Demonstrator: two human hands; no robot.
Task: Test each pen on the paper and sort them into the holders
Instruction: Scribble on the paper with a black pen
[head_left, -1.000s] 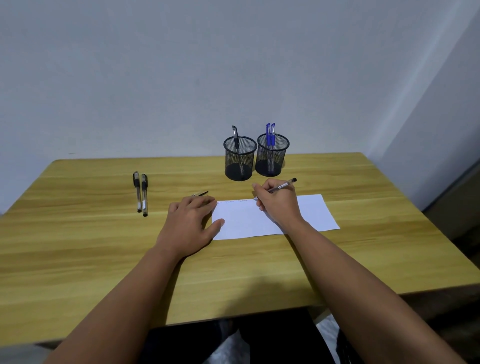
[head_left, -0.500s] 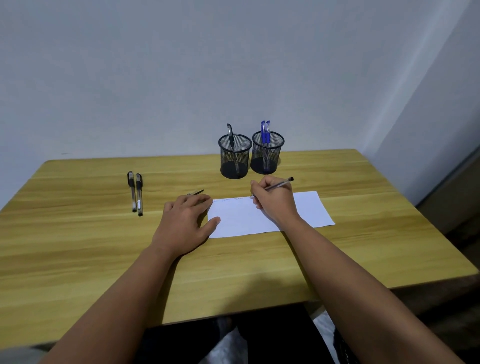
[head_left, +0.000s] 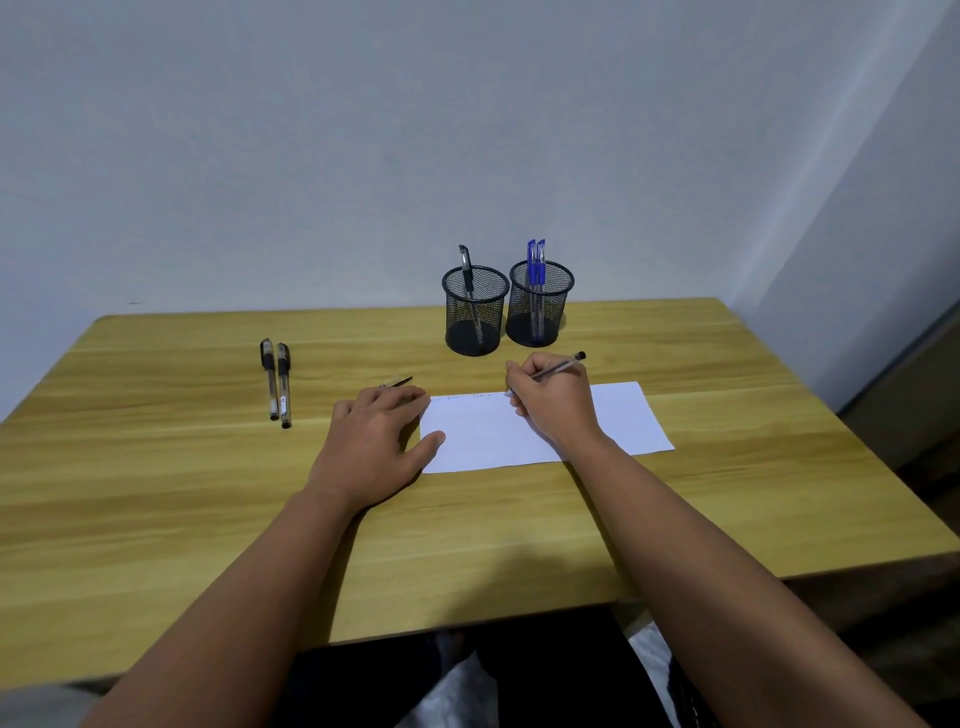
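A: Testing is under way, by the look of it: a black-capped pen (head_left: 551, 370) is pinched in the right hand (head_left: 553, 402), tip down at the far edge of the paper (head_left: 485, 436), approx. where faint scribbles are seen. Barrel is tilted up and away to the right, cap end toward the right holder.

B: And the holders, rel. to that pen?

A: Both are just beyond the paper's far edge. The left mesh holder (head_left: 475, 310), w/ one black pen in it, sits just beyond and slightly left of the right hand; the right mesh holder (head_left: 540, 304), w/ two blue pens, is almost straight beyond it. The right hand is nearer to both than the left is.

B: Left hand?

A: Left hand (head_left: 376, 444) is laid flat and spread at the paper's left edge, thumb on the sheet, pinning it. A thin dark item pokes out past its fingertips; too small to be named. Whether anything is gripped can't be told.

B: What's left?

A: Two black pens (head_left: 276, 382) lie side by side well left of the paper, long axes running near-to-far. The left hand is nearer to them.
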